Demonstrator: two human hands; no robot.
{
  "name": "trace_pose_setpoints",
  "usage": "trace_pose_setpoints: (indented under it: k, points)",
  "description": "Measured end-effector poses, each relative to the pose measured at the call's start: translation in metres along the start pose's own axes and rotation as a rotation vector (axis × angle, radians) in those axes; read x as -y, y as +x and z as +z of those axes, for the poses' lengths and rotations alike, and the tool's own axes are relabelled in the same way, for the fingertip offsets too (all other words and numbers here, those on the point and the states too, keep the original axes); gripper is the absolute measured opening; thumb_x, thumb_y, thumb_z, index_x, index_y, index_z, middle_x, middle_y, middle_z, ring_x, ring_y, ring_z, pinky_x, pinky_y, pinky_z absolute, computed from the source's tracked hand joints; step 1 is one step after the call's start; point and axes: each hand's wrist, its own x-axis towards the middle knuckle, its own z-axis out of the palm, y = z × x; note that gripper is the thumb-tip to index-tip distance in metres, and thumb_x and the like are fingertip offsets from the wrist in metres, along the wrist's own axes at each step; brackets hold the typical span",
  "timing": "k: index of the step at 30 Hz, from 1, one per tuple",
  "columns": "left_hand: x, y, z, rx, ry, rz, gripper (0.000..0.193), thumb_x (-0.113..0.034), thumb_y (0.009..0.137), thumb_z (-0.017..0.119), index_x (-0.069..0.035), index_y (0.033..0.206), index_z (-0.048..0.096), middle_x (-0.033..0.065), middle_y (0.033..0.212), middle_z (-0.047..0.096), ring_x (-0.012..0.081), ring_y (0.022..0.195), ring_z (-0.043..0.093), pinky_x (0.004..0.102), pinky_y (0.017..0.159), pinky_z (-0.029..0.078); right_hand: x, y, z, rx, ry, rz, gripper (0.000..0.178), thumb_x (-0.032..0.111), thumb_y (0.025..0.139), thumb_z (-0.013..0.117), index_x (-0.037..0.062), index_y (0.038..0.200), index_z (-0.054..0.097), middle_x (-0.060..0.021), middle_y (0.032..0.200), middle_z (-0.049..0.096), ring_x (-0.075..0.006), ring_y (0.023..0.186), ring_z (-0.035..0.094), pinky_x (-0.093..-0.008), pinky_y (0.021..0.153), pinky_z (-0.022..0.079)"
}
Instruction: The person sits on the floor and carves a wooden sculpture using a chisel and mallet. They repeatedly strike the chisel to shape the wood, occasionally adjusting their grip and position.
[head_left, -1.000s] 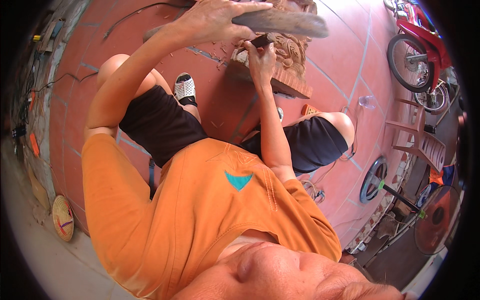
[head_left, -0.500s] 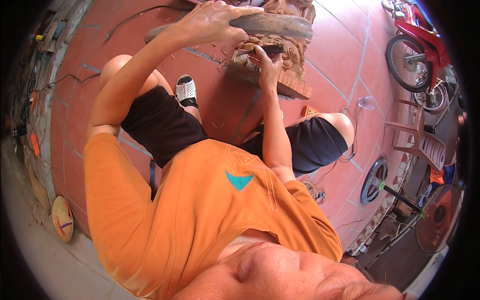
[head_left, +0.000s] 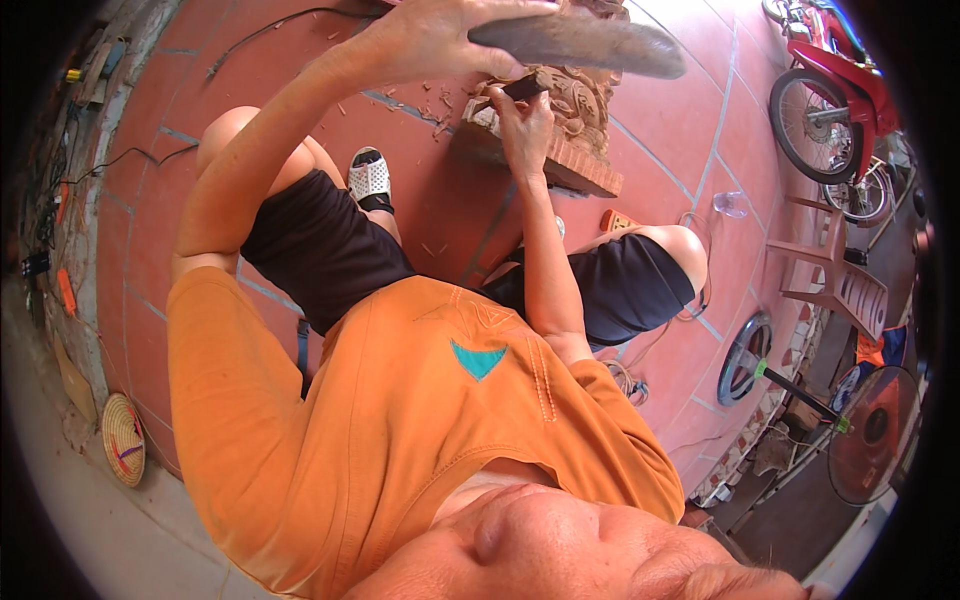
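Note:
My left hand [head_left: 430,38] is closed around a smooth, curved wooden club [head_left: 590,44], with fingers over its top and the thumb below. The club hangs above a carved wooden block [head_left: 575,110] and covers part of it. My right hand [head_left: 524,128] rests at the block's left side, its fingers pinching a dark chisel [head_left: 526,86]. The chisel is short in view and its cutting end cannot be made out. Deep relief carving covers the block's upper face, and its near edge [head_left: 590,177] is plain.
Wood shavings [head_left: 436,112] lie on the red tiled floor [head_left: 440,210]. A clear cup [head_left: 731,205], a plastic chair [head_left: 850,285], a standing fan [head_left: 872,432] and a red motorbike [head_left: 850,95] stand to the right. A woven hat [head_left: 123,440] lies at the left edge.
The club has shifted right, its end now past the block. My right hand has moved slightly left, and the chisel has turned from lying nearly flat to a shorter, tilted look.

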Motion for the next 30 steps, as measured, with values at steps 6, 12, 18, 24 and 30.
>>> trace_pose_setpoints:
  k: [6,12,18,24,30]
  points:
    - [0.025,-0.003,0.038,-0.003,0.352,-0.054,0.074,-0.053,0.083,0.078,-0.032,0.150,0.055,0.0136,0.080,0.074,0.0280,0.067,0.072,0.0421,0.072,0.060,0.005,0.001,0.002,-0.003,-0.158,-0.075,0.028,0.019,0.086,0.081,0.0021,0.104,0.067,-0.0116,0.086,0.076,-0.0222,0.075,0.072,-0.0365,0.070,0.055]
    - [-0.001,0.003,0.010,-0.053,-0.037,-0.034,0.080,-0.039,0.083,0.078,-0.014,0.154,0.048,0.0271,0.114,0.071,0.0428,0.099,0.071,0.0503,0.089,0.056,-0.009,0.002,0.003,-0.006,-0.010,-0.050,0.031,0.016,0.086,0.082,0.0023,0.107,0.065,-0.0123,0.084,0.075,-0.0259,0.074,0.072,-0.0376,0.068,0.055]
    - [0.044,0.004,0.049,-0.046,0.312,0.033,0.072,-0.046,0.084,0.077,-0.032,0.151,0.054,0.0137,0.081,0.075,0.0277,0.068,0.072,0.0415,0.071,0.060,-0.007,0.000,0.002,-0.009,-0.158,-0.060,0.028,0.012,0.087,0.080,0.0006,0.107,0.064,-0.0126,0.083,0.074,-0.0224,0.076,0.072,-0.0368,0.068,0.054]
    - [0.011,0.003,0.014,0.035,0.226,-0.093,0.080,-0.039,0.082,0.077,-0.017,0.154,0.048,0.0282,0.108,0.071,0.0431,0.098,0.071,0.0506,0.090,0.055,-0.012,-0.004,-0.014,-0.022,0.602,0.316,0.024,0.005,0.093,0.074,0.0004,0.112,0.060,-0.0099,0.100,0.069,-0.0205,0.084,0.072,-0.0345,0.072,0.062]
    - [0.010,0.000,0.004,-0.009,0.165,-0.107,0.078,-0.040,0.083,0.076,-0.018,0.153,0.050,0.0284,0.105,0.072,0.0427,0.096,0.072,0.0504,0.088,0.055,-0.013,-0.014,-0.018,0.033,0.486,0.211,0.028,0.002,0.093,0.074,0.0008,0.117,0.058,-0.0088,0.105,0.066,-0.0196,0.088,0.071,-0.0338,0.074,0.065]
